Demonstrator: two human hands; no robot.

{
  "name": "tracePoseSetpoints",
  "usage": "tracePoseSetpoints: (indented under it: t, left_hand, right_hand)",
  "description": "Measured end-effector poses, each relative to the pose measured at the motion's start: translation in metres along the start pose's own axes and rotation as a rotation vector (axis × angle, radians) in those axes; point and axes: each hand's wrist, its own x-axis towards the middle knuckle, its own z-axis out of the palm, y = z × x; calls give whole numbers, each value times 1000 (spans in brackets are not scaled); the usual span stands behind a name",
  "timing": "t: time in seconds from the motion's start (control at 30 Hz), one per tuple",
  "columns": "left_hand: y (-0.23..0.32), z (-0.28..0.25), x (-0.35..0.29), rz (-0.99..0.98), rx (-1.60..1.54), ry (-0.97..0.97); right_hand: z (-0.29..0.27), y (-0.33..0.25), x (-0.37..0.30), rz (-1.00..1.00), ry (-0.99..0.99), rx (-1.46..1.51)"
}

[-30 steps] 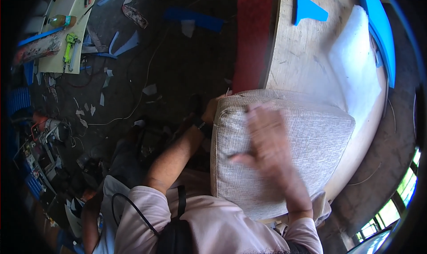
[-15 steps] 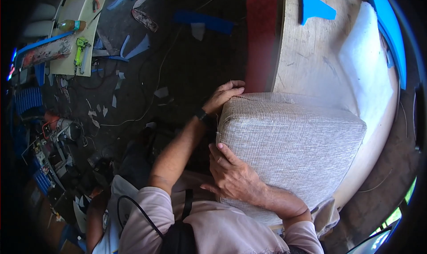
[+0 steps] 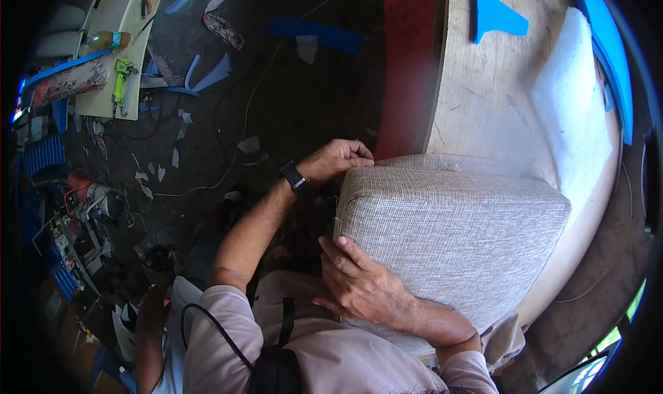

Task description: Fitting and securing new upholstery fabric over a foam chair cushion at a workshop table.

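A boxy cushion [image 3: 456,249] covered in grey-beige woven fabric rests at the near end of a wooden table, partly against my body. At its far left corner, my left hand [image 3: 340,158], with a black watch on the wrist, has its fingertips pinched together on the cover's fabric edge [image 3: 407,161]. Exactly what lies between those fingertips is hard to see. My right hand [image 3: 366,287] wraps round the cushion's near left edge. Its fingers bend over the side and its forearm lies across the fabric.
On the wooden table top [image 3: 483,97] lie white wadding [image 3: 573,104] and a blue foam piece [image 3: 498,17]. A long blue strip [image 3: 608,55] curves along the right edge. Scraps and a cable litter the dark floor. At far left, a board [image 3: 128,55] holds a green tool and a bottle.
My left hand has drawn back slightly toward me, its fingers going from lying along the edge to a bent pinch. The cushion and my right hand have shifted slightly nearer.
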Motion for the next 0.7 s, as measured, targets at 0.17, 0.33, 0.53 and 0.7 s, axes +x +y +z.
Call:
tracePoseSetpoints:
  t: [0.17, 0.33, 0.53, 0.7]
  left_hand:
    - [-13, 16, 16, 170, 569, 292]
    - [-2, -7, 10, -105, 250, 365]
    - [11, -2, -2, 43, 345, -70]
    - [9, 7, 18, 153, 887, 184]
  right_hand:
    - [0, -1, 1, -23, -1, -42]
    - [0, 2, 1, -18, 12, -30]
    - [-2, 1, -1, -19, -5, -38]
    - [-5, 0, 0, -47, -45, -58]
